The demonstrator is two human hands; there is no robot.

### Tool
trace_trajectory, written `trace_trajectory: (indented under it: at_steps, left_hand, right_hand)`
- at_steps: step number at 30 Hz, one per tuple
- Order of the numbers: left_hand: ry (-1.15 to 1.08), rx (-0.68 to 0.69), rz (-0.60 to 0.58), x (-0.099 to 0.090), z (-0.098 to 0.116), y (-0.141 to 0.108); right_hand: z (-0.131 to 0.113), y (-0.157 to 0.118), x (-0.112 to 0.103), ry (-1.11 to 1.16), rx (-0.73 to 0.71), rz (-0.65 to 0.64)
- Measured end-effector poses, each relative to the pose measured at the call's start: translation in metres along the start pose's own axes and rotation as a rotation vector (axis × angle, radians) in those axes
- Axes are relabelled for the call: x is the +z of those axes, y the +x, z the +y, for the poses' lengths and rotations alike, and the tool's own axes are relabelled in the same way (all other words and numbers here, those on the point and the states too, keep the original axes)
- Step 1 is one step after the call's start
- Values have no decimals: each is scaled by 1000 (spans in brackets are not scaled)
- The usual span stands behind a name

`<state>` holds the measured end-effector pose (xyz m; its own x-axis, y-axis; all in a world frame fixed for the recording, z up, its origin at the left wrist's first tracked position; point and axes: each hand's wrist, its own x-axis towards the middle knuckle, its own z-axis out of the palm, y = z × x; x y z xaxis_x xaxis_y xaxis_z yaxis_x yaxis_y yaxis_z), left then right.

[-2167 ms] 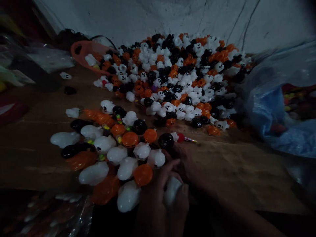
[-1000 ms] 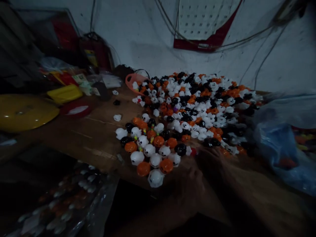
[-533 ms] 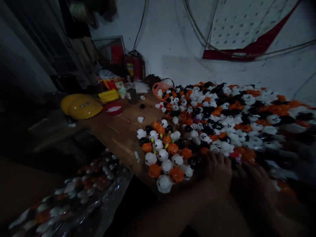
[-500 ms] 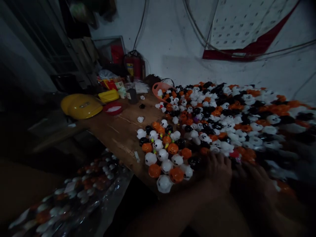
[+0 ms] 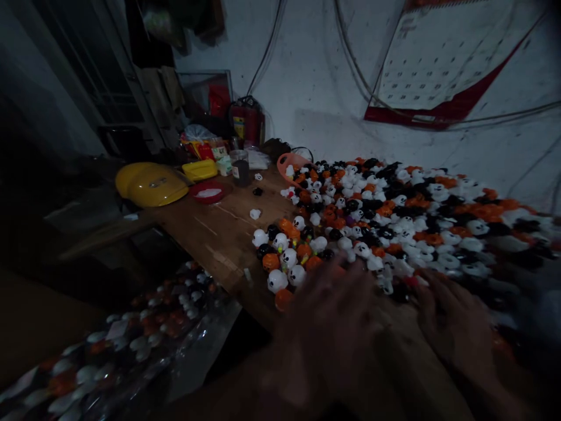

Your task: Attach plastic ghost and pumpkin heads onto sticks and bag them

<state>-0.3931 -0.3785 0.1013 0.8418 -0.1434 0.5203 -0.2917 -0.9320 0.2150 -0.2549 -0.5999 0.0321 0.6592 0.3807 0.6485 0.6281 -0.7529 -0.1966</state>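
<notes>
My left hand (image 5: 326,316), blurred by motion, is over the near side of a small cluster of round toy figures and covers part of it. Its fingers are stretched out and slightly apart. White ghost figures (image 5: 277,281) and orange pumpkin figures (image 5: 284,300) stand close together there, with black ones among them. My right hand (image 5: 458,318) lies at the front edge of a large heap of the same toys (image 5: 407,222), fingers extended. A small red and white piece (image 5: 411,281) shows beside its fingertips. What lies beneath both palms is hidden.
The wooden table (image 5: 223,234) bears a yellow cap-like item (image 5: 151,185), a red dish (image 5: 207,193), a yellow box (image 5: 200,170) and a dark-filled cup (image 5: 240,168). An orange basket (image 5: 287,166) leans into the heap. Below left, a clear plastic bag (image 5: 144,339) holds more toys.
My left hand has moved left from the heap's edge onto the near end of the cluster. The right hand stays by the heap, slightly left. The whole view has shifted a little.
</notes>
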Motion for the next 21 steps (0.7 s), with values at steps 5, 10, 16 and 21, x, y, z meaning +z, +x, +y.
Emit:
trace_trajectory:
  at_steps: [5, 10, 16, 21]
  left_hand:
    - [62, -194, -126, -35, -102, -10]
    - [44, -132, -193, -26, -132, -17]
    - [64, -28, -283, 2, -137, -21]
    - [52, -46, -270, 0, -135, -18]
  right_hand:
    - [-89, 65, 8, 199, -326, -255]
    - [-126, 93, 32, 186, -513, -478]
    - [-127, 83, 63, 72, -566, -635]
    - [-106, 84, 79, 53, -622, -570]
